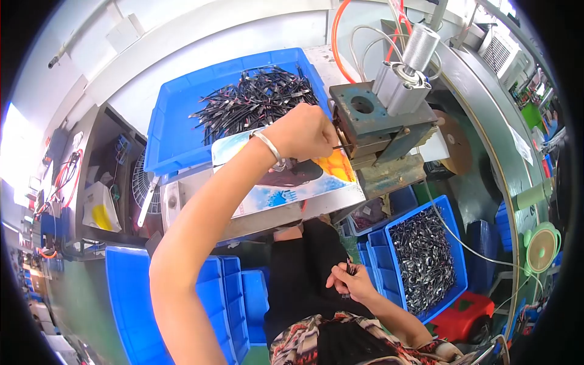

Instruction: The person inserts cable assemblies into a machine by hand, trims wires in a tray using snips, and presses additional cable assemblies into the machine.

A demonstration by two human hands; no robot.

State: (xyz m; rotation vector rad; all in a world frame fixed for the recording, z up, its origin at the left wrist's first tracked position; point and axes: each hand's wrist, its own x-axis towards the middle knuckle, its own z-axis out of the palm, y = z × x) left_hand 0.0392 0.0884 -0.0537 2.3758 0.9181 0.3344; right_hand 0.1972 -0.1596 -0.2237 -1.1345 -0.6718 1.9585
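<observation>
My left hand (309,132), with a bracelet on its wrist, is closed at the front of a metal press (365,115). A thin dark piece like a short cable (344,146) runs from its fingertips into the press opening; its far end is hidden. Down by my lap, my right hand (353,281) is closed around several small black cable pieces (349,267). Behind my left hand, a blue tray (176,91) holds a heap of similar black cables (261,100). A printed sheet (274,193) lies on the bench under my left forearm.
A silver air cylinder (404,85) with hoses tops the press. To the right, a blue crate (460,267) is full of small dark parts, beside a red object (465,316). Stacked blue bins (131,292) stand at lower left. A green fan (541,248) is at far right.
</observation>
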